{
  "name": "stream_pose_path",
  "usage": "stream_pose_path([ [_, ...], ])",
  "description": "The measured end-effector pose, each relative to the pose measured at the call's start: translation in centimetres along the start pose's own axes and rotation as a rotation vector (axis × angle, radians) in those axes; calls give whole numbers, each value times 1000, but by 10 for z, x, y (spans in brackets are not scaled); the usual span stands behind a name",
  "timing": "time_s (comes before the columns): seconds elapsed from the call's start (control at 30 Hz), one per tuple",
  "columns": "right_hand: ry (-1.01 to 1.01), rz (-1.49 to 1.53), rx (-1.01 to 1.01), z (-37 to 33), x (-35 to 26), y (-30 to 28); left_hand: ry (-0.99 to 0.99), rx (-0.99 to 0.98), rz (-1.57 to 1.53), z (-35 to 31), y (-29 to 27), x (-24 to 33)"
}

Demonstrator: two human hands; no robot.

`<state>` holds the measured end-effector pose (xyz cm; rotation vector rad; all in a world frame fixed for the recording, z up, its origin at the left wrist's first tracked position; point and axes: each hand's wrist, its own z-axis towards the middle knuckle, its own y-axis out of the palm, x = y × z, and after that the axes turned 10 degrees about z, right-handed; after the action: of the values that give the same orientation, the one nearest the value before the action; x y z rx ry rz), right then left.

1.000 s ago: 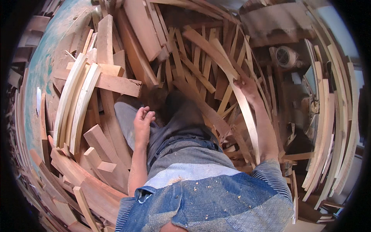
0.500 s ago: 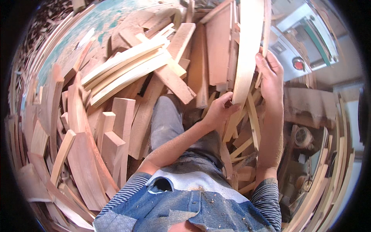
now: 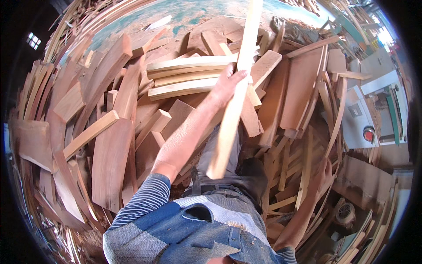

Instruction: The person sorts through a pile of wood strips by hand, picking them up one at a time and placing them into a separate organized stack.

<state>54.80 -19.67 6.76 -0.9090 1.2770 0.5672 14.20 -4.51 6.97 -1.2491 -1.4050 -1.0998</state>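
Brown boards (image 3: 112, 169) lean in a crowded heap at the left of the frame. Toward the upper middle, pale curved pieces (image 3: 189, 78) lie stacked. At their right end the left hand (image 3: 230, 82) grips a long pale strip (image 3: 240, 94), which slants from the top edge to the centre. At lower right, the right hand (image 3: 324, 176) is near a thin curved strip (image 3: 339, 116); whether it grips this I cannot tell. A white machine (image 3: 353, 110) stands at far right.

Below the white machine (image 3: 351, 126) sits a motor (image 3: 345, 213); left of that machine, a teal surface (image 3: 193, 15) and, probably, a window (image 3: 33, 41).
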Motion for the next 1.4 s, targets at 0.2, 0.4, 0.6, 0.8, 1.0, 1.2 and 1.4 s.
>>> stream_pose_path([
  [0.2,195,320,81,-15,89,-39,328,-63,808,38,-74,-5],
  [0.4,178,289,156,-29,94,-37,764,-155,1189,67,-117,-46],
  [0.6,251,258,184,-43,82,-36,598,-209,1380,72,-135,-84],
  [0.8,246,200,158,-51,81,-42,669,-105,1371,93,-144,-120],
  [1.0,275,154,194,-53,83,-53,702,-56,1432,109,-142,-121],
  [1.2,290,216,277,-52,109,-82,735,51,1541,103,-159,-133],
  [1.4,352,295,365,-61,85,-66,630,188,1674,110,-161,-133],
])
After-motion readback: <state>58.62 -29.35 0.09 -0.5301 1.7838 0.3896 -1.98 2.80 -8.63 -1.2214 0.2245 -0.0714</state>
